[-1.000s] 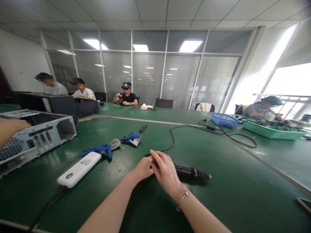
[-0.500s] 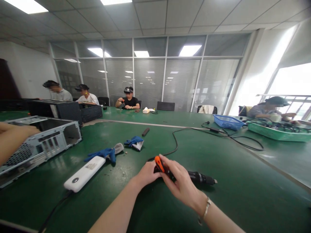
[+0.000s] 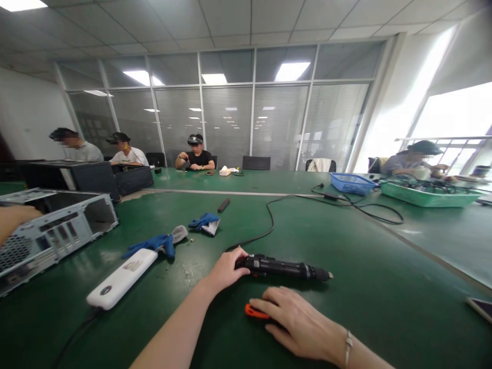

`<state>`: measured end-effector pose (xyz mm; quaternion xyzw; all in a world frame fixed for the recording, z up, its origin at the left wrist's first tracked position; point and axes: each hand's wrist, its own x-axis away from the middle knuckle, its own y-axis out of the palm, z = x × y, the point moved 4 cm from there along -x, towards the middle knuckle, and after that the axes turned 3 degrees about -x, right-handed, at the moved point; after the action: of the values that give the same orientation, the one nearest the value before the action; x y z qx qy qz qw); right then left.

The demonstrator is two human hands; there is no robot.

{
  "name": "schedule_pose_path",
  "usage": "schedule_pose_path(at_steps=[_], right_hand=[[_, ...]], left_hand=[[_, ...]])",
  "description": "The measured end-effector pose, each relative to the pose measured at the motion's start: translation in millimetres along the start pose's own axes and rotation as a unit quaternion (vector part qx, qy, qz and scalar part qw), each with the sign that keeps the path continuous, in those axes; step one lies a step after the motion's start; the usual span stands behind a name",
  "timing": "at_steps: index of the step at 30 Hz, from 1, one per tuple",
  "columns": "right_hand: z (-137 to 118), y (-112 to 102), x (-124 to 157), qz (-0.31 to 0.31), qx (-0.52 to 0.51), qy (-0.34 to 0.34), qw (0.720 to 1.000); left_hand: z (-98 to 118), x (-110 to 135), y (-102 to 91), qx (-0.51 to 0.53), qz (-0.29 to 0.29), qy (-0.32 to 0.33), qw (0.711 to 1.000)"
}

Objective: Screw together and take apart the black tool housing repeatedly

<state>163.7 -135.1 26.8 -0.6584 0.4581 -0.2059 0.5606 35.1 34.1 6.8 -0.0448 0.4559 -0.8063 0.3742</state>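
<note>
A black corded electric screwdriver [image 3: 286, 267] lies on the green table [image 3: 384, 287], tip pointing right. My left hand [image 3: 226, 267] rests on its rear end, fingers curled on the body. My right hand [image 3: 298, 322] lies nearer me, fingers bent over a small orange piece [image 3: 255, 311] against the tabletop; only the piece's left end shows from under the fingers. The tool's black cord [image 3: 269, 220] runs back across the table.
A white power strip [image 3: 122, 278] and blue gloves [image 3: 154, 243] lie to the left. An open computer case [image 3: 54, 228] stands far left with another person's hand on it. Baskets [image 3: 351, 183] and several seated people are at the far edges. A phone [image 3: 480, 309] lies at right.
My right hand has pulled the orange piece off the rear of the screwdriver and brought it down toward me onto the table. My left hand has stayed on the tool's rear.
</note>
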Motion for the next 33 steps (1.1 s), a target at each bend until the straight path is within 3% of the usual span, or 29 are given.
schedule_pose_path(at_steps=[6, 11, 15, 18, 25, 29, 33], right_hand=[[21, -13, 6, 0.075, -0.035, 0.017, 0.996], [82, -32, 20, 0.175, -0.008, 0.124, 0.977], [119, -30, 30, 0.137, 0.012, 0.164, 0.977], [126, -26, 33, 0.115, -0.007, 0.163, 0.98], [139, -30, 44, 0.135, -0.047, 0.191, 0.971], [181, -36, 78, 0.165, 0.004, 0.286, 0.944], [239, -48, 140, 0.241, 0.103, 0.412, 0.872]], left_hand=[[6, -1, -3.0, -0.005, -0.012, 0.001, 1.0], [7, -2, -4.0, -0.007, -0.016, -0.001, 1.0], [7, -1, -5.0, -0.015, -0.017, 0.0, 1.0], [8, 0, -5.8, -0.02, -0.009, 0.005, 1.0], [6, 2, -8.1, -0.039, 0.046, 0.025, 0.998], [1, 3, -8.6, -0.044, 0.064, 0.032, 0.996], [-1, 4, -6.1, -0.048, 0.05, 0.038, 0.997]])
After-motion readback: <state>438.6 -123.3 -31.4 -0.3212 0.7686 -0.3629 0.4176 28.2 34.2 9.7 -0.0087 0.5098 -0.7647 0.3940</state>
